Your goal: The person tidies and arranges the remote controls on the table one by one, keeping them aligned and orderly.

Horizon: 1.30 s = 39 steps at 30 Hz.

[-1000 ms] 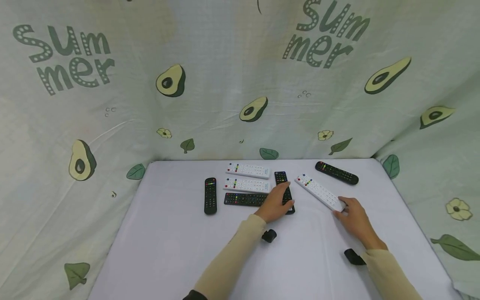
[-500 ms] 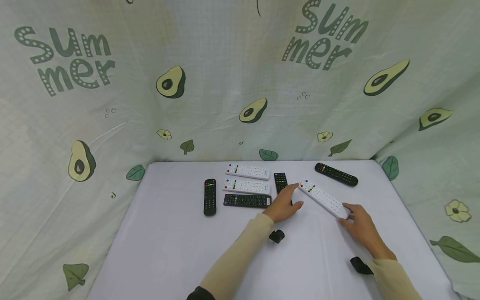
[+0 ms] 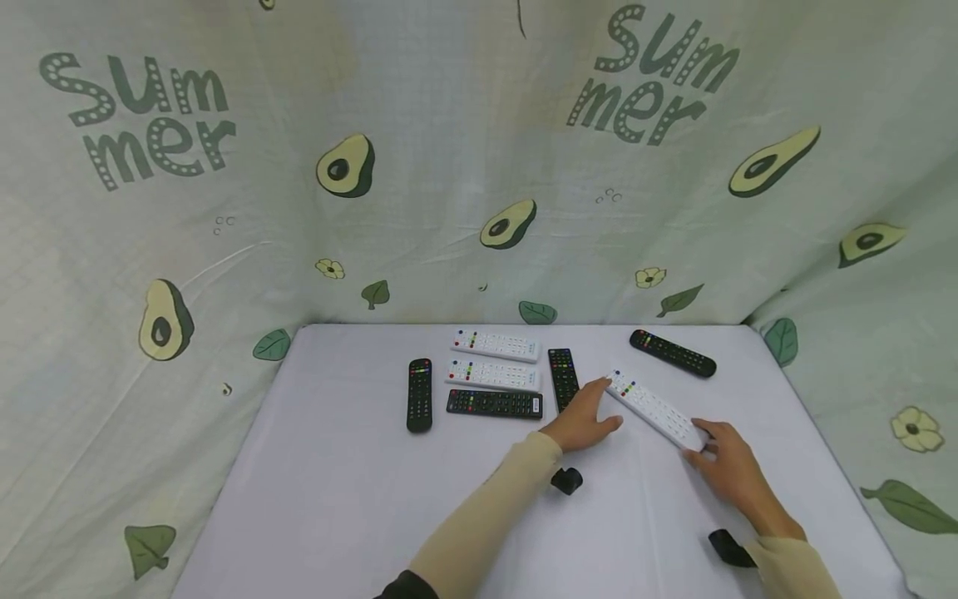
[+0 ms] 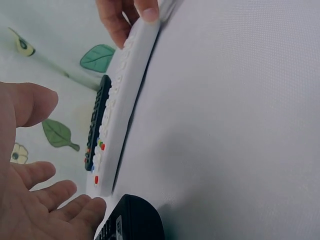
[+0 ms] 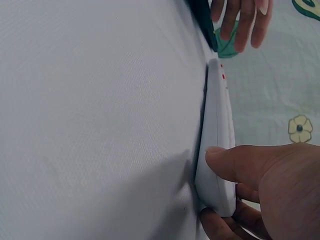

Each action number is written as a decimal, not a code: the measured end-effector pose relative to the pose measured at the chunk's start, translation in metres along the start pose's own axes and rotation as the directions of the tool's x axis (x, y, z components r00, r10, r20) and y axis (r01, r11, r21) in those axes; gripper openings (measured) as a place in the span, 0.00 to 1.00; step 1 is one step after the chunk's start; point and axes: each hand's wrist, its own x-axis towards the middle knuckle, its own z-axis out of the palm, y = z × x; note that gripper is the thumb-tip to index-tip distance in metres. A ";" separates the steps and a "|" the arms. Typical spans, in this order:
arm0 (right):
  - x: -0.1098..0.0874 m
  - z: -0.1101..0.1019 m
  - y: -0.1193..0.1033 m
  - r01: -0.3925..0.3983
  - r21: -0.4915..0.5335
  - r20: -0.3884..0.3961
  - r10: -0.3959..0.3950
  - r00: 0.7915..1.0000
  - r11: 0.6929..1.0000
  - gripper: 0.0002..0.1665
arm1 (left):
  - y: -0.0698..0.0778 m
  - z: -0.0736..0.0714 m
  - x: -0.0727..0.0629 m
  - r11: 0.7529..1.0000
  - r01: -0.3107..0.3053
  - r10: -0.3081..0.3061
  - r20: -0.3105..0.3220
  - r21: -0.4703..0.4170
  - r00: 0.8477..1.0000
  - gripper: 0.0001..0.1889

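A white remote control (image 3: 654, 409) lies slanted on the table, right of the middle. At its near end my right hand (image 3: 737, 470) pinches it, with the thumb (image 5: 222, 159) on one side and fingers beneath in the right wrist view. Close to the far end is my left hand (image 3: 584, 422), fingers extended and thumb apart, holding nothing. In the left wrist view these fingers (image 4: 75, 205) are near the white remote's end; whether they touch it I cannot tell. A black remote control (image 3: 563, 374) lies just beyond the left hand, which hides its lower end in the head view.
Two white remotes, an upper one (image 3: 496, 345) and a lower one (image 3: 494, 374), lie above a sideways black remote (image 3: 494, 404). Another black remote (image 3: 420, 395) stands lengthwise to the left. One more black remote (image 3: 672, 353) lies at the back right. Patterned cloth (image 3: 419, 241) hangs behind the table.
My right hand and the white remote have shifted right and nearer the person. My left hand has moved right, off the black remote, uncovering the sideways black one.
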 end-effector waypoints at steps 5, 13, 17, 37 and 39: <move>-0.006 0.000 0.004 -0.016 -0.001 0.008 0.016 1.000 1.000 0.38 | 0.002 0.007 0.002 0.999 0.033 -0.033 0.021 -0.006 0.999 0.37; -0.013 -0.001 0.009 -0.012 -0.008 -0.010 0.012 1.000 1.000 0.38 | 0.005 0.015 0.006 0.997 0.074 -0.073 0.044 -0.015 0.996 0.38; -0.016 -0.003 0.010 0.005 -0.003 -0.011 -0.005 1.000 1.000 0.38 | 0.007 0.017 0.008 0.995 0.102 -0.101 0.056 -0.011 0.993 0.38; -0.023 -0.007 0.010 0.014 -0.016 -0.021 -0.014 1.000 1.000 0.37 | 0.007 0.021 0.014 0.964 0.166 -0.169 0.001 -0.209 0.986 0.35; -0.024 -0.008 0.010 0.008 -0.015 -0.020 -0.009 1.000 1.000 0.38 | 0.006 0.021 0.012 0.958 0.164 -0.169 0.001 -0.237 0.986 0.35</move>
